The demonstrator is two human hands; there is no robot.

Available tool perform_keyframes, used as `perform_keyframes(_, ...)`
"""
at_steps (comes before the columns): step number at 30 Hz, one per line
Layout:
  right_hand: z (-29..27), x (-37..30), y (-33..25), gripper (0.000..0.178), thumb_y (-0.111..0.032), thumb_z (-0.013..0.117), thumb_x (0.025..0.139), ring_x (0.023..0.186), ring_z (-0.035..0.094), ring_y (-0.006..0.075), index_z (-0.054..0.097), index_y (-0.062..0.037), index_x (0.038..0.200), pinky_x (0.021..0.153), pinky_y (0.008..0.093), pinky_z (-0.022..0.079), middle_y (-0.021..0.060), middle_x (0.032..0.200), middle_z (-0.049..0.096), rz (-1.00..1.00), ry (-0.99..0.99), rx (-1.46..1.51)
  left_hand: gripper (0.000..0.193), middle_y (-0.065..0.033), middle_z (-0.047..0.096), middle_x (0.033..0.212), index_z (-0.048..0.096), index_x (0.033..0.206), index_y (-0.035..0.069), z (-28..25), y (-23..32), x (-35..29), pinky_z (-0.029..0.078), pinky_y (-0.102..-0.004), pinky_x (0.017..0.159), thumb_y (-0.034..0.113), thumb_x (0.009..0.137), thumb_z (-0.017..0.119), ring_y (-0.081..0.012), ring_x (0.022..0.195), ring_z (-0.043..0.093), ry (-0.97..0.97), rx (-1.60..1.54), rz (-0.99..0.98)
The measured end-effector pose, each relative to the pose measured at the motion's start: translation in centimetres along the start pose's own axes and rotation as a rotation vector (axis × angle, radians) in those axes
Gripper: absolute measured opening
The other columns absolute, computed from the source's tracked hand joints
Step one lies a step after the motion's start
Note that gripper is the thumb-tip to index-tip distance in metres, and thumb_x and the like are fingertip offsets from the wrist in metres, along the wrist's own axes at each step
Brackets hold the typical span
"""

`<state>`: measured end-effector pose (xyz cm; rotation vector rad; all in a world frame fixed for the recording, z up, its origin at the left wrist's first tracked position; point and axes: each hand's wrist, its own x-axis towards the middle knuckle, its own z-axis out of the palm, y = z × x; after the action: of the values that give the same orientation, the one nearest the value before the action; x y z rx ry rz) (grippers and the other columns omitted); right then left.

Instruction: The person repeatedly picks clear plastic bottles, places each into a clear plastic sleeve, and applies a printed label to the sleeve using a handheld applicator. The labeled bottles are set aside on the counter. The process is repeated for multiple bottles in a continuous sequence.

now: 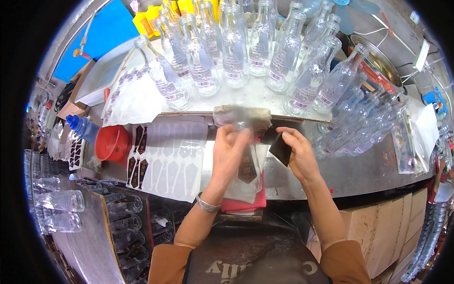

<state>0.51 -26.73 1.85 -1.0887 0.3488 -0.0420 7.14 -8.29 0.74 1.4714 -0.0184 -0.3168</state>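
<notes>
A clear glass bottle (236, 190) lies in front of me, its base toward me and its neck toward a rolled pale cloth (222, 115). On its upper side is a dark label (247, 169) with a pointed end. My left hand (226, 152) is closed on the bottle near its neck; blur hides the fingertips. Just to the right, my right hand (301, 154) pinches a flat black scraper (282, 150), held apart from the bottle. Left of the bottle is a label sheet (182, 165), with several dark labels at its left side and pale cut outlines elsewhere.
Several upright bottles (235, 59) crowd the white shelf (203, 105) beyond my hands. More bottles (347, 135) lie at the right. A red bowl (111, 144) stands at the left. Red cloth (243, 203) lies under the bottle; cardboard boxes (373, 227) stand below right.
</notes>
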Motion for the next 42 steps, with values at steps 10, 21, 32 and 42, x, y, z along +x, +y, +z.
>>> perform_keyframes(10, 3.6, 4.4, -4.5, 0.029, -0.006, 0.066, 0.090, 0.096, 0.061, 0.0088, 0.066, 0.0010, 0.118, 0.085, 0.0272, 0.051, 0.0053, 0.107, 0.068, -0.506, -0.150, -0.645, 0.063, -0.0150, 0.069, 0.110, 0.039, 0.136, -0.008, -0.1, -0.3, -0.3, 0.053, -0.0268, 0.081, 0.026, 0.095, 0.071, -0.0151, 0.097, 0.066, -0.037, -0.137, -0.009)
perform_keyframes(21, 6.6, 5.8, -5.4, 0.028, -0.006, 0.063, 0.086, 0.089, 0.068, 0.0191, 0.066, 0.0005, 0.114, 0.081, 0.0322, 0.054, 0.0133, 0.101, 0.071, -0.691, -0.255, -0.926, 0.058, -0.0147, 0.067, 0.111, 0.045, 0.133, -0.005, 0.0, -1.1, -0.3, 0.053, -0.0276, 0.078, 0.025, 0.092, 0.073, -0.0149, 0.095, 0.065, 0.007, -0.121, 0.018)
perform_keyframes(32, 6.5, 3.0, -4.1, 0.027, -0.008, 0.066, 0.089, 0.086, 0.068, 0.0201, 0.066, 0.0001, 0.114, 0.079, 0.0322, 0.054, 0.0125, 0.099, 0.071, -0.566, -0.137, -0.708, 0.051, -0.0126, 0.065, 0.116, 0.042, 0.133, -0.006, 0.0, -0.7, -0.3, 0.052, -0.0290, 0.088, 0.027, 0.100, 0.065, -0.0151, 0.104, 0.065, -0.043, -0.258, 0.011)
perform_keyframes(42, 5.5, 1.2, -2.2, 0.030, -0.011, 0.069, 0.091, 0.088, 0.069, 0.0176, 0.063, 0.0021, 0.117, 0.080, 0.0305, 0.054, 0.0136, 0.100, 0.072, -0.570, 0.042, -0.610, 0.048, -0.0141, 0.064, 0.121, 0.048, 0.130, -0.005, -0.6, -1.2, -0.2, 0.050, -0.0357, 0.095, 0.035, 0.104, 0.056, -0.0228, 0.111, 0.063, -0.119, -0.404, -0.099)
